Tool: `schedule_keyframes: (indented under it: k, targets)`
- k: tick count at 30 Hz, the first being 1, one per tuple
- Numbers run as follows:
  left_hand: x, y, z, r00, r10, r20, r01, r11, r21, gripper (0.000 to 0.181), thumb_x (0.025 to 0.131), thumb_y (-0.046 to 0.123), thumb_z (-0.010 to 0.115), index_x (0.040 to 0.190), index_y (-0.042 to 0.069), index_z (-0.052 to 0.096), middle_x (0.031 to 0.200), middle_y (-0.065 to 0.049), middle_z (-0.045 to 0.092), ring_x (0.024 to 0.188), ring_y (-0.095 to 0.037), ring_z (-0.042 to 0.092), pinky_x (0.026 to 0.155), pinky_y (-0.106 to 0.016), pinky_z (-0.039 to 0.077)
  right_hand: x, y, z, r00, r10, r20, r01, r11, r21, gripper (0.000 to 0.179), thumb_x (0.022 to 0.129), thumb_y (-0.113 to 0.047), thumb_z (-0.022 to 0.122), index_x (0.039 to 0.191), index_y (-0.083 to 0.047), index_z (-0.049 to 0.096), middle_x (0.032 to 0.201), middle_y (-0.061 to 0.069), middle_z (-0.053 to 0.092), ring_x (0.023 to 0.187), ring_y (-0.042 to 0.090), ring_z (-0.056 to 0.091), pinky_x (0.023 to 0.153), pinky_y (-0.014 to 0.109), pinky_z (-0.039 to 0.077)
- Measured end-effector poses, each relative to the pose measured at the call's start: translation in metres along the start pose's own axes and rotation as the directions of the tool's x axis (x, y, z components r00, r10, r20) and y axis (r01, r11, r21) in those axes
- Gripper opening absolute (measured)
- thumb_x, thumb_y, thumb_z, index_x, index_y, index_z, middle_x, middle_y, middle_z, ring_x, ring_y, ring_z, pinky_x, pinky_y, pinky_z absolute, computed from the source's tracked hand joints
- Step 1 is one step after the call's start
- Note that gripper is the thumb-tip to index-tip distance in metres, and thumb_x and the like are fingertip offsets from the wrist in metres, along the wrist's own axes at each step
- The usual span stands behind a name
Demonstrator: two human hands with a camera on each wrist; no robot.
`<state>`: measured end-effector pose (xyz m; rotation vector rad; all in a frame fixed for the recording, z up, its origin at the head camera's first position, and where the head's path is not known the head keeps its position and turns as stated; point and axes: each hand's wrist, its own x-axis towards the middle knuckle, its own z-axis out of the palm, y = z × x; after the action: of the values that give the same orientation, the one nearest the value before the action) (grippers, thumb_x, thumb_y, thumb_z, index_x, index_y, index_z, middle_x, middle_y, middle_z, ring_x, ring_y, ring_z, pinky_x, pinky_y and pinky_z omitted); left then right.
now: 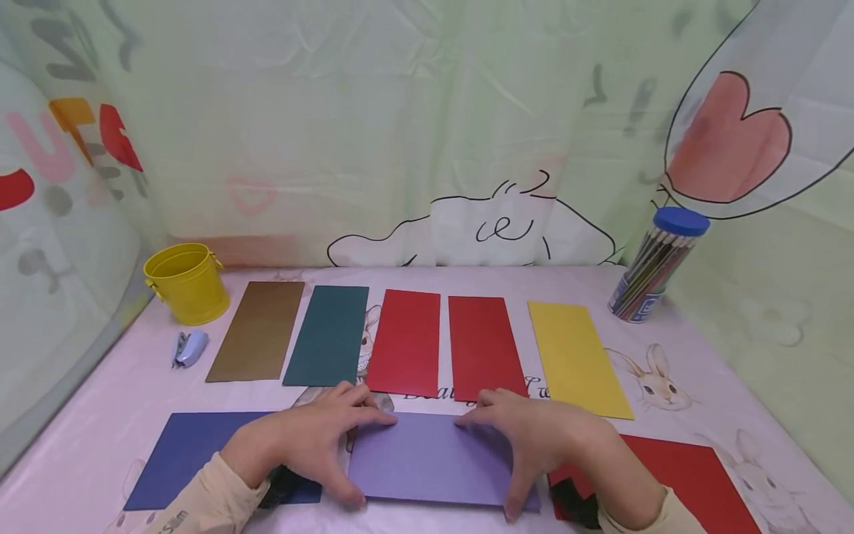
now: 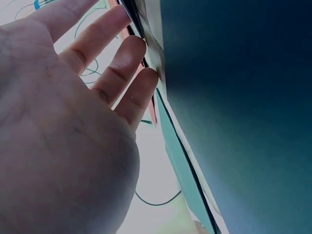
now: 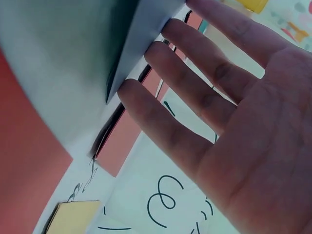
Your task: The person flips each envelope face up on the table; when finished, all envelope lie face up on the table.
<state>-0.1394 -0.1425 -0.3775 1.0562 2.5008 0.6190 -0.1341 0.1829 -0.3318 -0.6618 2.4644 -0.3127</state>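
A purple rectangular card (image 1: 437, 460) lies flat on the table in front of the person, its long side running left to right. At its left end is the left hand (image 1: 323, 437), index finger along the far edge and thumb by the near edge. The right hand (image 1: 523, 437) spans the right end the same way, thumb tip at the near right corner. In the left wrist view the fingers (image 2: 119, 68) reach out fairly straight. Spread, nearly straight fingers (image 3: 161, 126) show in the right wrist view, their tips beside the card's edge.
A blue card (image 1: 193, 452) lies under the left forearm, a red card (image 1: 694, 475) by the right. Behind stand in a row brown (image 1: 256, 330), green (image 1: 327, 334), two red (image 1: 405, 341) and yellow (image 1: 580, 356) cards. Yellow bucket (image 1: 193, 289), small stapler (image 1: 191, 348), pencil jar (image 1: 654, 271) sit farther out.
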Motion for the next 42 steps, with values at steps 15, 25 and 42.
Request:
schedule_keyframes:
  k: [15, 25, 42]
  targets:
    - [-0.003, 0.001, -0.005, 0.997, 0.062, -0.05, -0.061, 0.998, 0.016, 0.061, 0.073, 0.057, 0.078, 0.128, 0.032, 0.071, 0.121, 0.017, 0.052, 0.113, -0.008, 0.043, 0.089, -0.034, 0.045, -0.009, 0.003, -0.007, 0.999, -0.033, -0.003, 0.033, 0.997, 0.066, 0.072, 0.058, -0.036, 0.098, 0.123, -0.033, 0.069, 0.124, -0.016, 0.058, 0.12, 0.014, 0.051, 0.101, 0.048, 0.046]
    - [-0.003, 0.002, -0.011, 0.996, 0.057, -0.07, -0.06, 0.998, -0.034, 0.045, 0.079, 0.052, 0.07, 0.119, 0.032, 0.076, 0.117, 0.019, 0.06, 0.113, -0.008, 0.05, 0.093, -0.036, 0.048, -0.015, 0.009, -0.02, 0.989, -0.146, -0.004, 0.145, 0.979, 0.142, 0.042, 0.069, -0.031, 0.092, 0.109, -0.03, 0.079, 0.106, -0.022, 0.065, 0.103, 0.008, 0.06, 0.086, 0.035, 0.054]
    - [-0.004, 0.0, -0.019, 0.99, 0.059, -0.128, -0.079, 0.985, -0.156, 0.042, 0.103, 0.043, 0.049, 0.14, 0.026, 0.061, 0.106, 0.018, 0.069, 0.104, -0.004, 0.062, 0.092, -0.039, 0.052, -0.021, 0.023, -0.032, 0.95, -0.291, -0.114, 0.311, 0.917, 0.25, 0.023, 0.085, -0.02, 0.073, 0.106, -0.02, 0.081, 0.1, -0.013, 0.067, 0.097, 0.01, 0.062, 0.079, 0.028, 0.056]
